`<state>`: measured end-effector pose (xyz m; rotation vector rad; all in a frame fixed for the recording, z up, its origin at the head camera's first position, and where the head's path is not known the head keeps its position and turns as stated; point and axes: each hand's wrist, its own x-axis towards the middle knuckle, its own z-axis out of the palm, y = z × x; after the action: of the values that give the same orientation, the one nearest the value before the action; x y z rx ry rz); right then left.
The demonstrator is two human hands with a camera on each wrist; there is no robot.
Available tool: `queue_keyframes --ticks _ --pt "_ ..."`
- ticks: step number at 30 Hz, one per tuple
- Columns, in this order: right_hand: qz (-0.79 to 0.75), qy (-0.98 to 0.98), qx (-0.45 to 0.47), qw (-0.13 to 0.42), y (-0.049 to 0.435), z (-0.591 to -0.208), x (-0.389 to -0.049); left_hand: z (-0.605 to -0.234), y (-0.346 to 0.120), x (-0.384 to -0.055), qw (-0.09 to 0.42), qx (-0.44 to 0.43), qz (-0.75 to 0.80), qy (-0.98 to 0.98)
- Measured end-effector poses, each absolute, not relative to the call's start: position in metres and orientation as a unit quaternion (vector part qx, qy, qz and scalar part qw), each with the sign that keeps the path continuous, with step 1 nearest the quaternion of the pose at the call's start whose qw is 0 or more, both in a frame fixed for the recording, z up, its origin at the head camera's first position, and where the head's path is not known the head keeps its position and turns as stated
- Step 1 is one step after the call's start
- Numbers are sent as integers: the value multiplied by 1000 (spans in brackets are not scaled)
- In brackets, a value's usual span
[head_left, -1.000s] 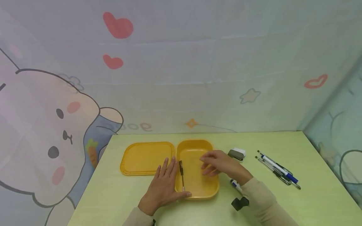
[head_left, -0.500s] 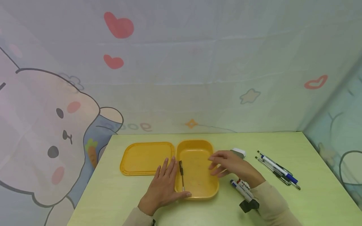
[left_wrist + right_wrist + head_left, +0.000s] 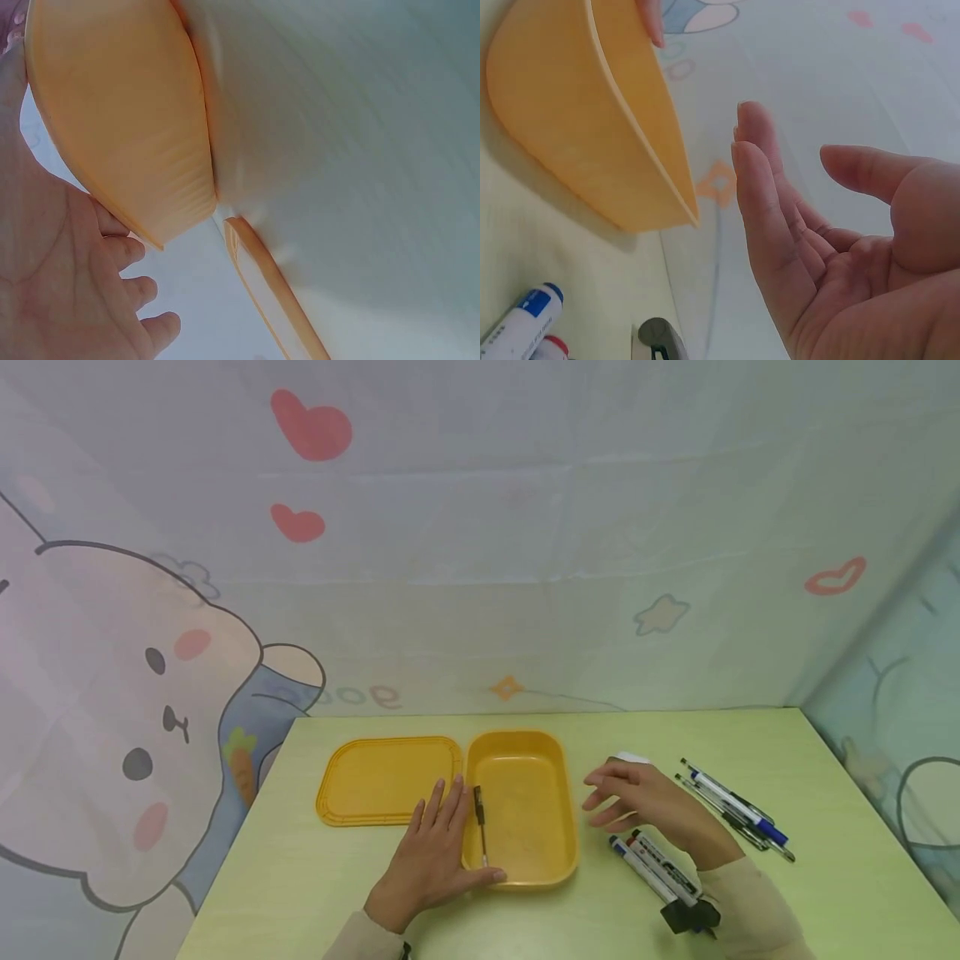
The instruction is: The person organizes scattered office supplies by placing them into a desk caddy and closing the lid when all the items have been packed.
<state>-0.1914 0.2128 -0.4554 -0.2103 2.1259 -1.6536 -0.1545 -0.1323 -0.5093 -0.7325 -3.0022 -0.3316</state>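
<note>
My left hand [image 3: 431, 860] rests on the near left edge of a yellow plastic box [image 3: 528, 810], fingers straight and thumb across the front corner. Inside the box, along its left wall, lies a pen [image 3: 482, 827] with a black grip. The left wrist view shows the palm against the outside of the box [image 3: 127, 112]. Right of the box, my right hand [image 3: 648, 806] hangs in the air with loosely bent fingers and nothing between them. Below it lie a blue-capped marker [image 3: 643, 870] and a red-capped marker [image 3: 666, 862]. Behind it a grey-and-white stapler [image 3: 633, 759] is mostly hidden.
A flat yellow lid [image 3: 390, 781] lies left of the box. Farther right is a loose group of several pens with a blue-capped white marker [image 3: 735, 806]. A printed cloth [image 3: 480, 568] hangs behind the table's back edge.
My right hand has moved rightward from over the box to beyond its right side. The two markers have come into fuller view, and the stapler is more covered. The left hand stays put.
</note>
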Motion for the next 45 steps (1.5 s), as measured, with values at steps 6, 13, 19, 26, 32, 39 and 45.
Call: queue_keyframes --ticks 6,13,19,26,32,39,45 --pt "-607 762 -65 216 230 -459 -187 -510 -134 -155 25 -238 -114 -964" --pt "-615 758 -52 211 248 -464 -182 -510 -134 -155 7 -230 -107 -967" --pt "-613 761 -55 208 261 -470 -178 -510 -134 -154 2 -225 -107 -968" --pt "-621 759 -28 197 273 -474 -173 -509 -134 -154 4 -225 -108 -968" --pt "-620 759 -21 200 287 -478 -169 -510 -134 -155 3 -226 -108 -968" --pt "-621 756 -4 207 303 -485 -165 -510 -134 -154 4 -224 -109 -968" --pt "-626 753 6 205 318 -489 -159 -509 -133 -153 4 -225 -112 -968"
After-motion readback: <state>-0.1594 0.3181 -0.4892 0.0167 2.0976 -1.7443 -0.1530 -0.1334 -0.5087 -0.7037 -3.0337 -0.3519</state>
